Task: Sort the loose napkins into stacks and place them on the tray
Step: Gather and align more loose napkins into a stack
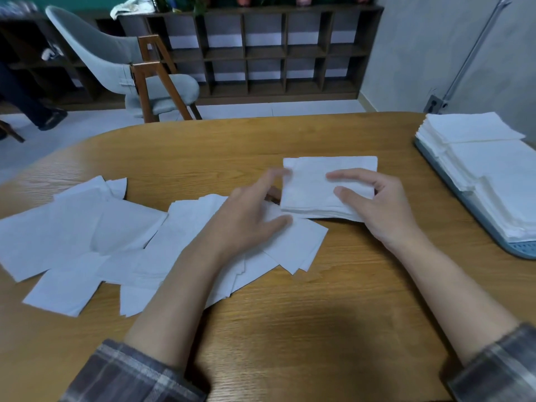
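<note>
Your right hand (380, 207) grips the small napkin stack (316, 184). Your left hand (246, 219) is spread, holding nothing, over the loose napkins (87, 233) on the tabletop (319, 285).

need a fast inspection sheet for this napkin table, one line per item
surface: wooden table, rounded far edge
job's things: loose napkins scattered at left; small stack at centre; tray at right, carrying stacked napkins
clutter: nothing seen
hands: left hand open over the loose napkins, blurred; right hand grips the small stack
cables: nothing seen; only a wall conduit
surroundings: grey chair, cubby shelf
</note>
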Action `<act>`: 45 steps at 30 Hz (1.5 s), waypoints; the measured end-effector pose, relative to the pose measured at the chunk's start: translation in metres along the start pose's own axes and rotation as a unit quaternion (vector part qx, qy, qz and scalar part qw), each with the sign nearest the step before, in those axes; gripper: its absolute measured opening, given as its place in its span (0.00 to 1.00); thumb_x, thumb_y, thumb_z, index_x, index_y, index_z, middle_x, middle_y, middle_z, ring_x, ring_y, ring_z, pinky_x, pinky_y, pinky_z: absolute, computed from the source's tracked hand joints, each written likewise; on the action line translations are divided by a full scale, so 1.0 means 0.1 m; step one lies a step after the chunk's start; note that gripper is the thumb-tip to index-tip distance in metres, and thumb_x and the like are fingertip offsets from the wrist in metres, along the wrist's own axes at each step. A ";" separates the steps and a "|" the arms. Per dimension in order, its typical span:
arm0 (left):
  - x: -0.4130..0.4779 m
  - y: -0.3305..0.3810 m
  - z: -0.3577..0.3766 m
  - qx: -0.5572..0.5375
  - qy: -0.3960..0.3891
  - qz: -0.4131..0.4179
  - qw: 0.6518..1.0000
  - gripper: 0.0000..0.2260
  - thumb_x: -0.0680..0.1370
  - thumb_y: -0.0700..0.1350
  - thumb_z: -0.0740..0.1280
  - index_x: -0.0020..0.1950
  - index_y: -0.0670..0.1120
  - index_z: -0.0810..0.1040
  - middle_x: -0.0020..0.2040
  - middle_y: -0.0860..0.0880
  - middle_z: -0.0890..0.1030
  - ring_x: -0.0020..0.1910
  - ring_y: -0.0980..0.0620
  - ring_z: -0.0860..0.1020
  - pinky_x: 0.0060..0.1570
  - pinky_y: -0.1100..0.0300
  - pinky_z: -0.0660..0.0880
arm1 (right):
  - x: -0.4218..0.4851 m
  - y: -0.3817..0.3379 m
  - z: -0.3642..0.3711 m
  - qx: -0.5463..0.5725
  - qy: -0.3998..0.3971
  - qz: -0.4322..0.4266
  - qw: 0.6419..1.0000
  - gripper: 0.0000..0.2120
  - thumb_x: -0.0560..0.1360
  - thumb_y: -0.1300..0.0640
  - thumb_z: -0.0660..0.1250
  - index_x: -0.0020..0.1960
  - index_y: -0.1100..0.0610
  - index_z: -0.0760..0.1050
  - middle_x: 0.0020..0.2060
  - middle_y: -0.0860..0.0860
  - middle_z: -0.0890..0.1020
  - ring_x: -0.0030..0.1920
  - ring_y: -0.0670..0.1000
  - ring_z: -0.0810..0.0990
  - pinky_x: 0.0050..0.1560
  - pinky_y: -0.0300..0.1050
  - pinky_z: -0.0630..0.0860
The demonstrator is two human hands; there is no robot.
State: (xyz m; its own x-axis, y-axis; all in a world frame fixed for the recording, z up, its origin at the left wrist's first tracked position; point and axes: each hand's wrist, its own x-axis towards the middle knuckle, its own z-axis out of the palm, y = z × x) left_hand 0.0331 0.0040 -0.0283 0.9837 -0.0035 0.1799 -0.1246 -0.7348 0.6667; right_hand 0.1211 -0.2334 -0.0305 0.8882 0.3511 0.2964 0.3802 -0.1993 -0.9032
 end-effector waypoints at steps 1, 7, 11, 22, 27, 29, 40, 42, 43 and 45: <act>0.00 -0.04 -0.03 0.041 -0.028 0.002 0.999 0.29 0.77 0.52 0.77 0.75 0.63 0.70 0.57 0.61 0.82 0.62 0.57 0.79 0.64 0.47 0.76 | 0.01 0.02 0.00 -0.011 0.017 0.000 1.000 0.14 0.79 0.67 0.71 0.55 0.49 0.86 0.54 0.38 0.87 0.63 0.37 0.81 0.71 0.36 0.71; 0.04 -0.14 -0.05 0.080 -0.045 0.024 0.995 0.19 0.73 0.60 0.77 0.63 0.61 0.82 0.53 0.62 0.81 0.56 0.60 0.78 0.63 0.41 0.75 | 0.02 0.04 0.00 -0.028 0.027 0.004 0.999 0.14 0.79 0.66 0.71 0.55 0.49 0.87 0.55 0.37 0.86 0.62 0.35 0.80 0.67 0.28 0.68; 0.04 -0.11 -0.01 0.049 -0.009 0.038 0.998 0.12 0.73 0.51 0.81 0.54 0.54 0.85 0.47 0.58 0.81 0.49 0.59 0.78 0.59 0.44 0.75 | 0.02 0.05 0.00 -0.033 0.028 0.004 0.999 0.14 0.79 0.66 0.71 0.55 0.47 0.86 0.55 0.35 0.86 0.63 0.35 0.80 0.67 0.27 0.68; -0.03 0.15 0.15 -0.072 -0.006 0.073 0.995 0.13 0.72 0.46 0.83 0.39 0.46 0.79 0.37 0.51 0.81 0.37 0.58 0.76 0.40 0.66 0.72 | 0.03 0.01 -0.04 -0.036 0.058 0.002 0.998 0.12 0.79 0.66 0.71 0.57 0.53 0.87 0.56 0.37 0.85 0.59 0.29 0.78 0.58 0.21 0.66; -0.05 0.19 0.18 -0.086 0.007 0.079 0.993 0.13 0.74 0.50 0.81 0.40 0.47 0.79 0.48 0.53 0.78 0.48 0.51 0.80 0.54 0.53 0.79 | 0.01 -0.04 -0.04 0.000 0.042 -0.012 0.999 0.08 0.82 0.60 0.70 0.57 0.53 0.86 0.56 0.41 0.87 0.61 0.34 0.80 0.59 0.23 0.67; -0.05 0.21 0.12 -0.106 0.048 0.065 0.991 0.13 0.75 0.50 0.80 0.41 0.47 0.79 0.47 0.52 0.81 0.48 0.50 0.81 0.53 0.51 0.78 | 0.00 -0.07 -0.05 0.045 0.008 -0.011 0.999 0.10 0.83 0.53 0.68 0.57 0.53 0.86 0.57 0.43 0.87 0.63 0.39 0.81 0.63 0.32 0.71; -0.01 0.16 -0.05 -0.242 0.144 -0.062 0.957 0.14 0.74 0.45 0.81 0.57 0.53 0.83 0.43 0.47 0.86 0.46 0.50 0.85 0.47 0.55 0.80 | -0.05 -0.10 0.01 0.136 -0.109 0.058 0.983 0.11 0.78 0.58 0.73 0.61 0.54 0.84 0.54 0.50 0.88 0.55 0.51 0.87 0.53 0.44 0.81; -0.02 0.16 -0.07 -0.265 0.157 -0.068 0.949 0.14 0.75 0.44 0.81 0.57 0.51 0.83 0.43 0.47 0.86 0.42 0.51 0.85 0.41 0.58 0.79 | -0.06 -0.11 0.02 0.151 -0.124 0.057 0.979 0.18 0.77 0.57 0.73 0.66 0.50 0.81 0.57 0.47 0.86 0.57 0.51 0.85 0.55 0.45 0.80; -0.02 0.18 -0.05 -0.270 0.161 -0.068 0.947 0.14 0.75 0.44 0.81 0.58 0.50 0.83 0.42 0.47 0.86 0.41 0.52 0.85 0.39 0.60 0.78 | -0.07 -0.12 0.03 0.157 -0.135 0.055 0.977 0.21 0.76 0.57 0.73 0.68 0.48 0.79 0.57 0.46 0.85 0.58 0.50 0.85 0.54 0.44 0.80; -0.03 0.21 0.00 -0.271 0.166 -0.068 0.946 0.14 0.74 0.44 0.81 0.58 0.49 0.83 0.39 0.50 0.85 0.38 0.54 0.83 0.39 0.61 0.75 | -0.08 -0.13 0.07 0.166 -0.155 0.050 0.973 0.27 0.76 0.57 0.74 0.72 0.43 0.75 0.59 0.47 0.84 0.60 0.50 0.84 0.55 0.45 0.81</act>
State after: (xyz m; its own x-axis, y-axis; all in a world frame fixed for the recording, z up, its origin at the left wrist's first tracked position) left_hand 0.0279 -0.0111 -0.0148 0.9113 0.3463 0.2227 -0.1357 -0.2580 0.9566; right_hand 0.1072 -0.2275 -0.0234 0.7767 0.6139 0.1409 0.1466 0.0414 -0.9883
